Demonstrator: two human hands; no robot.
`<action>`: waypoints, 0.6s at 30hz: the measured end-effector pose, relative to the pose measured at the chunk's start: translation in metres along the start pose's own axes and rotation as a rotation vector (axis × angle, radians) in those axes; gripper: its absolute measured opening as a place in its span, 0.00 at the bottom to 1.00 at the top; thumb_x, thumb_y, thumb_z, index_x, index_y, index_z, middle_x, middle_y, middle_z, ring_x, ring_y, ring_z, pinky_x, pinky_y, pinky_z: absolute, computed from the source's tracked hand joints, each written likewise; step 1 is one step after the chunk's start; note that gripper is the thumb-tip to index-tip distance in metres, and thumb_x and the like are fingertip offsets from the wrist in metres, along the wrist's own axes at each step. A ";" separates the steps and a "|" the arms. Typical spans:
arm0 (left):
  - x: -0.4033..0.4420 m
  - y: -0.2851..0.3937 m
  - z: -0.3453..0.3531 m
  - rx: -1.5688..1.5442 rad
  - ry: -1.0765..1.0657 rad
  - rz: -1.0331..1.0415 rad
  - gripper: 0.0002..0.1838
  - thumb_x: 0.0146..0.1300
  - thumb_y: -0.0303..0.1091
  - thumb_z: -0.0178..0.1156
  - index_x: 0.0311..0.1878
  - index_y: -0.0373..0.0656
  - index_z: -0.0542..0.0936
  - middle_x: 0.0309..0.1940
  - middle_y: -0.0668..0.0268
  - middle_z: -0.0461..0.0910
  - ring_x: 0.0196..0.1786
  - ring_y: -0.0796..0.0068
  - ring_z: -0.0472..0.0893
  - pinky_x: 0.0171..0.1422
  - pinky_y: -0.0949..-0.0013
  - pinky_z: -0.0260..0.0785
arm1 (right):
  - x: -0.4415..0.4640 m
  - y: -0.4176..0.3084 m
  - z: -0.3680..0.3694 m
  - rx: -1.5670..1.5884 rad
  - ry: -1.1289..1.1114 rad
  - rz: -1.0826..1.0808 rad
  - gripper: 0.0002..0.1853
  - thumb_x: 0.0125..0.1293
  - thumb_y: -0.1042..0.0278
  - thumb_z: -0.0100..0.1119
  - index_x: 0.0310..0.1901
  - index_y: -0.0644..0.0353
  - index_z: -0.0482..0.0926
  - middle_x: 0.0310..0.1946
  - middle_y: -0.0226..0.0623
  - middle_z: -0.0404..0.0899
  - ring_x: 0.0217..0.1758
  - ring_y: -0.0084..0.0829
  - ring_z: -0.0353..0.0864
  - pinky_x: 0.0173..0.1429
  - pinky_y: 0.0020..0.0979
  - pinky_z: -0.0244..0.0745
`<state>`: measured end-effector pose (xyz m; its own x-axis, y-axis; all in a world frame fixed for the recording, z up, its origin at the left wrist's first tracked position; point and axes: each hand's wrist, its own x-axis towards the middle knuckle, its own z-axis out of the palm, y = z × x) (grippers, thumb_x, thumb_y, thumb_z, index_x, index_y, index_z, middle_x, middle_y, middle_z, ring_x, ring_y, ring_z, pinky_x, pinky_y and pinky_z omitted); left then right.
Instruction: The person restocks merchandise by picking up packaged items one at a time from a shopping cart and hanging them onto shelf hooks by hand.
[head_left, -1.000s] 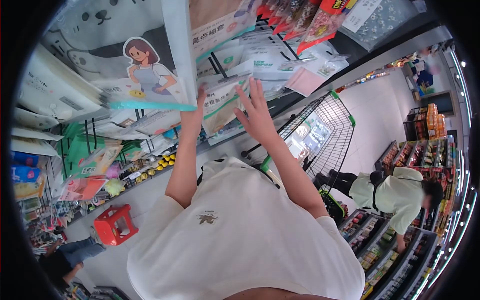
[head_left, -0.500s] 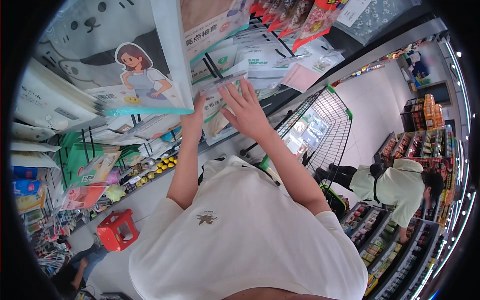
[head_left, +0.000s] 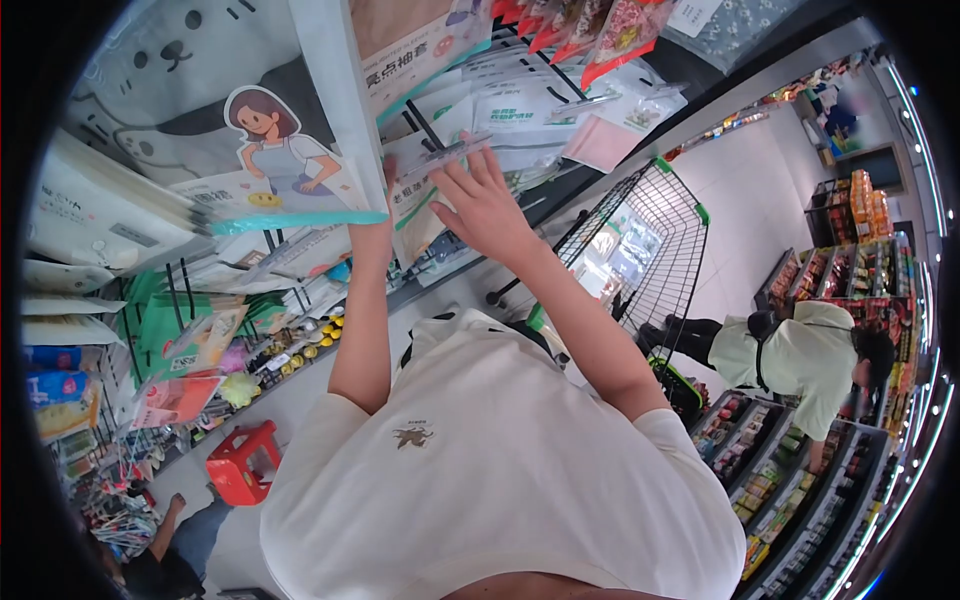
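Observation:
My right hand (head_left: 482, 205) rests its stretched fingers on the clear top strip of a flat white packet (head_left: 415, 200), which hangs at a shelf hook. Its thumb stands apart from the fingers. Close by, my left hand (head_left: 377, 226) is at the packet's left side, and most of its fingers are hidden behind a large hanging apron package (head_left: 290, 160) with a teal lower edge. Whether that hand grips the packet I cannot tell. Beyond my fingers hang several white packets (head_left: 510, 110), and above them is a sleeve-cover package (head_left: 420, 60).
A wire shopping cart (head_left: 650, 250) with goods in it stands at my right. Past it, a person in a pale green top (head_left: 800, 345) reaches into low shelves (head_left: 790, 480). A red stool (head_left: 243, 465) is at lower left, near another person's arm (head_left: 165, 530).
My hands have shifted slightly left and up, and the left fingers are now more covered by the apron package. At lower left the other person's arm is in a different position.

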<state>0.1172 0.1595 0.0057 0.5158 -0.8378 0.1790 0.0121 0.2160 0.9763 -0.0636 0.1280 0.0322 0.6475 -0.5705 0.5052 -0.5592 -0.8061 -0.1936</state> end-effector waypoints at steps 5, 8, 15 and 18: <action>-0.003 -0.011 -0.009 0.145 -0.006 -0.037 0.20 0.73 0.41 0.61 0.58 0.35 0.76 0.49 0.59 0.79 0.52 0.66 0.75 0.60 0.62 0.67 | 0.007 -0.002 0.003 0.028 -0.004 -0.002 0.28 0.67 0.59 0.63 0.66 0.56 0.70 0.68 0.46 0.68 0.79 0.58 0.53 0.78 0.59 0.50; -0.016 -0.022 -0.018 0.211 -0.083 -0.073 0.19 0.74 0.42 0.60 0.54 0.33 0.77 0.43 0.61 0.78 0.47 0.70 0.74 0.55 0.64 0.67 | 0.015 -0.007 0.000 0.008 -0.002 0.006 0.32 0.66 0.59 0.64 0.71 0.50 0.68 0.70 0.46 0.65 0.80 0.58 0.51 0.78 0.59 0.51; -0.053 -0.030 -0.050 0.329 -0.208 -0.178 0.21 0.76 0.43 0.56 0.54 0.31 0.80 0.37 0.67 0.81 0.42 0.80 0.75 0.51 0.75 0.68 | 0.026 -0.006 0.015 -0.003 0.067 0.016 0.36 0.65 0.61 0.64 0.74 0.44 0.64 0.75 0.45 0.59 0.79 0.63 0.50 0.77 0.59 0.53; -0.059 -0.038 -0.064 0.451 -0.288 -0.185 0.23 0.75 0.46 0.56 0.55 0.31 0.81 0.39 0.63 0.84 0.44 0.77 0.78 0.54 0.71 0.69 | 0.034 -0.011 0.025 -0.015 0.113 0.052 0.36 0.63 0.62 0.63 0.74 0.43 0.65 0.76 0.46 0.56 0.79 0.63 0.50 0.76 0.61 0.53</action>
<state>0.1415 0.2327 -0.0497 0.2848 -0.9579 -0.0360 -0.3200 -0.1304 0.9384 -0.0227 0.1136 0.0300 0.5555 -0.5895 0.5865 -0.5989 -0.7729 -0.2096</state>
